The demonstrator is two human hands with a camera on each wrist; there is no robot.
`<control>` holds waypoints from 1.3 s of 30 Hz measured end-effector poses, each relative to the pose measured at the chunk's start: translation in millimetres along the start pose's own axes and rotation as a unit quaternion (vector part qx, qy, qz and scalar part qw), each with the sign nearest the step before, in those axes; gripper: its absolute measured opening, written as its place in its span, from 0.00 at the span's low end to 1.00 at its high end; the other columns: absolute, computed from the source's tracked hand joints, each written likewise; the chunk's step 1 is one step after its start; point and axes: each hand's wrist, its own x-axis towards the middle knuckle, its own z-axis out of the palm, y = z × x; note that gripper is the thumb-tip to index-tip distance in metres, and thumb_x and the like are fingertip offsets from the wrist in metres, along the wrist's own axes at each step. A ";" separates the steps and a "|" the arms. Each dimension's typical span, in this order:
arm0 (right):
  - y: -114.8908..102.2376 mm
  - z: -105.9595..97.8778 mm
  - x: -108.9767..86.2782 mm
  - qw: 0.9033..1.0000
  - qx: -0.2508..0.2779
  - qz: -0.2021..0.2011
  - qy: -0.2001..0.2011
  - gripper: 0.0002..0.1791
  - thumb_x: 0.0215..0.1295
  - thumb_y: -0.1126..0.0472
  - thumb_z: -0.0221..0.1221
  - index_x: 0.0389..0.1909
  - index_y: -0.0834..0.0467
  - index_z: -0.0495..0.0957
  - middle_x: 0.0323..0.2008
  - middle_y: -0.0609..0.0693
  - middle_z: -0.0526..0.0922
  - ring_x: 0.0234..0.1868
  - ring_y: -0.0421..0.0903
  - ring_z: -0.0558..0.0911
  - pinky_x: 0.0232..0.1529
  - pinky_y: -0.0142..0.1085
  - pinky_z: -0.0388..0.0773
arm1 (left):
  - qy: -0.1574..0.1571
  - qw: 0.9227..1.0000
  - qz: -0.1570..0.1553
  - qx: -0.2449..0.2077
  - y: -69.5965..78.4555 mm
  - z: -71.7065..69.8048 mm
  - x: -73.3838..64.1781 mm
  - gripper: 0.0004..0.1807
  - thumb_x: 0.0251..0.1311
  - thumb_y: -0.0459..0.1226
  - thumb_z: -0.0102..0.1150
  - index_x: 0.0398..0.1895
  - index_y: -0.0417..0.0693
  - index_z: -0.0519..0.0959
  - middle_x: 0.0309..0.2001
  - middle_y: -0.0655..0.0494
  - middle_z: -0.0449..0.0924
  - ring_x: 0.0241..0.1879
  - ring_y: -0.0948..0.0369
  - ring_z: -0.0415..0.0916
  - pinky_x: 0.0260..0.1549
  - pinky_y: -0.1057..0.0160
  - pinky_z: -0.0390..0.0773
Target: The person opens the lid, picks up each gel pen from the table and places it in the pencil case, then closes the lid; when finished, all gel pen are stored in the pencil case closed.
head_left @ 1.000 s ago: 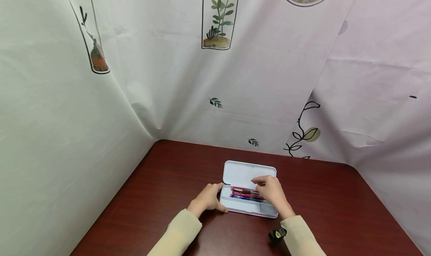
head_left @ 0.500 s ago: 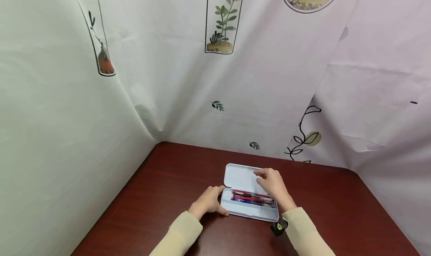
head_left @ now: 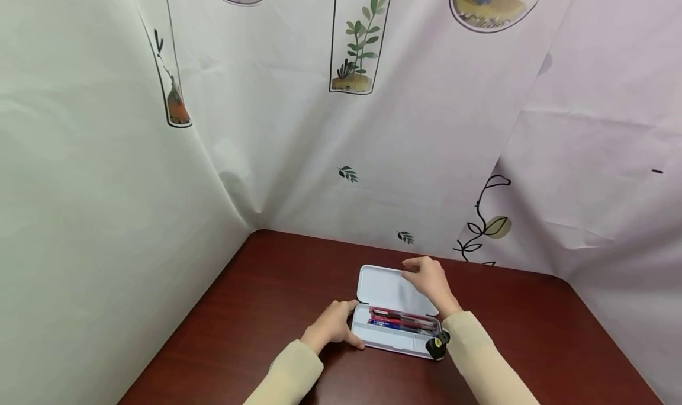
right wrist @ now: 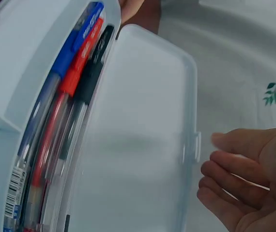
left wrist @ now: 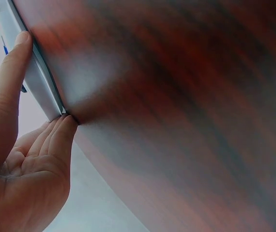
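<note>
A white pencil case (head_left: 380,335) lies unfolded on the table, its lid (head_left: 389,288) laid back toward the wall. My left hand (head_left: 333,323) holds the case by its left end, thumb at the front side and fingers at the rear corner. In the left wrist view the thumb (left wrist: 13,72) lies along the side wall. Inside the rear compartment rest a blue pen (right wrist: 63,60), a red pen (right wrist: 71,81) and a black pen (right wrist: 85,84). My right hand (head_left: 429,280) hovers by the lid's far right part. Its loosely bent fingers hold nothing, just apart from the lid's latch (right wrist: 197,146).
The dark red-brown table (head_left: 298,263) carries the case. White cloth (head_left: 288,127) with plant prints hangs behind and on both sides. A small black device (head_left: 437,346) is at the right wrist, in front of the case's right end.
The right hand has moved away from above the pens, back over the lid to its far edge. The left hand keeps its hold, and the head view has shifted slightly upward.
</note>
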 end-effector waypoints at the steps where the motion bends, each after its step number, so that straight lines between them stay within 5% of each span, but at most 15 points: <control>1: 1.8 0.8 1.8 1.000 -0.001 0.006 -0.002 0.16 0.61 0.61 0.65 0.49 0.63 0.84 0.48 0.61 0.85 0.47 0.57 0.83 0.43 0.48 0.82 | 0.000 1.000 0.002 -0.001 0.0 0.8 -0.4 0.46 0.27 0.45 0.86 0.56 0.37 0.77 0.49 0.48 0.83 0.45 0.56 0.77 0.51 0.56 0.77; 8: 15.6 9.4 9.4 0.999 -0.026 0.017 -0.031 0.18 0.67 0.55 0.61 0.49 0.64 0.83 0.49 0.63 0.84 0.45 0.55 0.83 0.41 0.47 0.81 | 0.001 1.000 0.000 0.000 -0.5 7.3 -4.0 0.45 0.27 0.45 0.86 0.55 0.39 0.78 0.46 0.49 0.84 0.41 0.60 0.77 0.48 0.58 0.78; 13: 19.2 13.5 7.3 0.999 -0.030 0.030 -0.033 0.15 0.68 0.55 0.60 0.39 0.63 0.87 0.34 0.57 0.86 0.28 0.46 0.77 0.28 0.39 0.74 | -0.004 1.000 0.000 -0.001 2.7 9.9 -6.0 0.46 0.26 0.44 0.86 0.56 0.38 0.78 0.47 0.48 0.84 0.43 0.58 0.78 0.49 0.58 0.78; 18: 12.7 10.2 0.3 0.999 -0.021 0.027 -0.029 0.15 0.68 0.55 0.60 0.29 0.61 0.86 0.16 0.50 0.75 0.20 0.44 0.67 0.22 0.35 0.63 | -0.003 1.000 0.000 0.000 3.1 10.2 -4.8 0.47 0.27 0.45 0.86 0.57 0.37 0.77 0.49 0.47 0.83 0.46 0.57 0.78 0.50 0.57 0.78; 24: 4.7 2.8 -5.1 0.999 -0.022 -0.004 -0.044 0.17 0.68 0.55 0.59 0.22 0.59 0.83 0.12 0.45 0.64 0.18 0.42 0.62 0.21 0.34 0.59 | -0.002 1.000 0.001 0.001 -1.1 7.6 -1.3 0.45 0.26 0.47 0.86 0.54 0.40 0.78 0.46 0.51 0.84 0.43 0.61 0.77 0.49 0.59 0.78; 31: 0.0 -10.1 -17.1 0.995 -0.022 -0.033 -0.094 0.14 0.69 0.56 0.58 0.28 0.59 0.85 0.14 0.46 0.62 0.20 0.42 0.62 0.23 0.35 0.62 | -0.019 1.000 -0.010 -0.002 0.0 -0.5 2.6 0.50 0.28 0.46 0.85 0.60 0.34 0.75 0.56 0.44 0.81 0.54 0.53 0.77 0.56 0.54 0.76; 36: 2.2 -12.3 -29.7 0.991 -0.025 -0.064 -0.114 0.11 0.69 0.57 0.58 0.38 0.58 0.87 0.30 0.48 0.83 0.30 0.42 0.75 0.33 0.40 0.77 | -0.032 0.999 -0.001 -0.012 -0.7 -5.0 3.1 0.48 0.29 0.44 0.85 0.59 0.35 0.76 0.56 0.45 0.81 0.55 0.54 0.77 0.56 0.54 0.76; 39: 4.4 -12.4 -37.5 0.990 -0.027 -0.075 -0.117 0.11 0.69 0.57 0.58 0.41 0.57 0.86 0.40 0.51 0.86 0.39 0.44 0.81 0.44 0.46 0.81 | -0.041 0.999 0.004 -0.019 -2.7 -4.4 3.4 0.50 0.30 0.43 0.85 0.61 0.33 0.74 0.58 0.44 0.79 0.58 0.54 0.76 0.57 0.55 0.75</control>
